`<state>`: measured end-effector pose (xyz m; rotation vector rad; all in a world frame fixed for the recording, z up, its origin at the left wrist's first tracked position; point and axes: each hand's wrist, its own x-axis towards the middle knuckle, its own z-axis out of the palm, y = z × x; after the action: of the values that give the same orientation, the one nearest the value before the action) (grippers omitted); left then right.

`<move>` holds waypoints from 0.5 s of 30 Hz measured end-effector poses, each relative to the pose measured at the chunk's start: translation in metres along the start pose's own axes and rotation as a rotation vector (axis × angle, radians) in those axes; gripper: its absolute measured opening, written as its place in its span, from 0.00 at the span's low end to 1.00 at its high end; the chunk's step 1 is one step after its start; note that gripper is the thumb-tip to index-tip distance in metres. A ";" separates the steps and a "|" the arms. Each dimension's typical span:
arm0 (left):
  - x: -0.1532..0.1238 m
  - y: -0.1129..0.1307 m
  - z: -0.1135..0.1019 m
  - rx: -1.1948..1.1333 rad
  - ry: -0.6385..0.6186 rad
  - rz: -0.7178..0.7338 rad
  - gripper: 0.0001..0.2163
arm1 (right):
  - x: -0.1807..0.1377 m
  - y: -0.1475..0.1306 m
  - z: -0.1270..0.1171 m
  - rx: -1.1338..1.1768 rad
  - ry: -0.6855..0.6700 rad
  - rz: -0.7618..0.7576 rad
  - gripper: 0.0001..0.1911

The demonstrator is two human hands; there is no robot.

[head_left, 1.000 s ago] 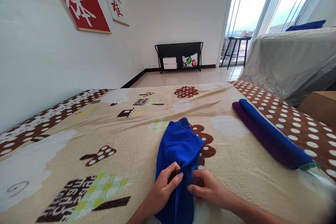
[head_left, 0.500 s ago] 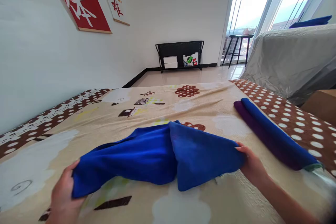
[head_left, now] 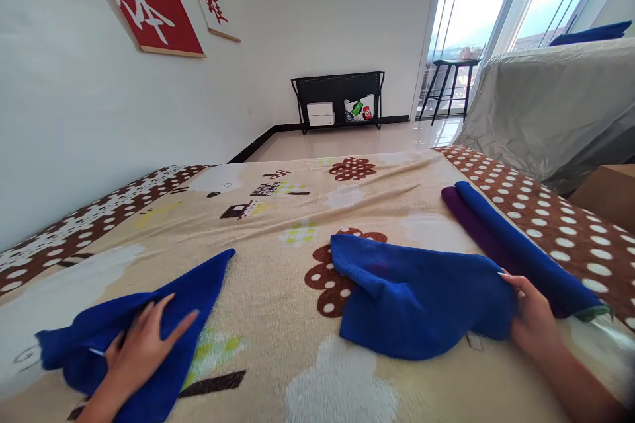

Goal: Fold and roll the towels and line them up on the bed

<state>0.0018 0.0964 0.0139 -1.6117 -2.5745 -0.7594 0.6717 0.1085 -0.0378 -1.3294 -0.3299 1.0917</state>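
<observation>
A crumpled blue cloth (head_left: 193,304) lies at the lower left of the bed. On top of it rests my left hand (head_left: 146,344), open, its fingers spread. To the right a second blue cloth (head_left: 411,297) lies half spread, with a small pale tag at its lower edge. My right hand (head_left: 536,317) pinches that cloth's right edge between thumb and fingers. Just beyond this hand are rolled or folded cloths, one blue (head_left: 516,238) and one dark purple (head_left: 473,231), side by side.
The bed has a cream patterned blanket (head_left: 268,271) with brown polka-dot borders. A cardboard box (head_left: 608,195) stands at the right, near a plastic-covered piece of furniture (head_left: 546,99). A black rack (head_left: 337,89) and a stool (head_left: 454,79) are farther back.
The two blue cloths, overlapping before, are now apart. My left hand has let go of the left cloth's edge and lies on it. My right hand has moved right with the other.
</observation>
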 end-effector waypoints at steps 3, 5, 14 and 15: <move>0.003 -0.014 0.020 0.294 -0.162 0.071 0.29 | -0.001 -0.003 -0.001 0.166 0.008 0.186 0.11; 0.004 -0.019 0.025 0.377 -0.184 0.100 0.26 | 0.000 -0.004 -0.003 0.188 0.012 0.201 0.09; 0.014 -0.024 0.011 0.506 -0.098 0.165 0.15 | 0.004 -0.001 -0.012 0.149 -0.008 0.184 0.16; 0.016 -0.018 0.007 0.487 -0.074 0.117 0.14 | 0.004 -0.001 -0.013 0.142 0.000 0.180 0.17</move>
<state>-0.0192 0.1061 0.0048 -1.6238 -2.4204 -0.0512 0.6837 0.1035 -0.0420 -1.2497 -0.1315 1.2423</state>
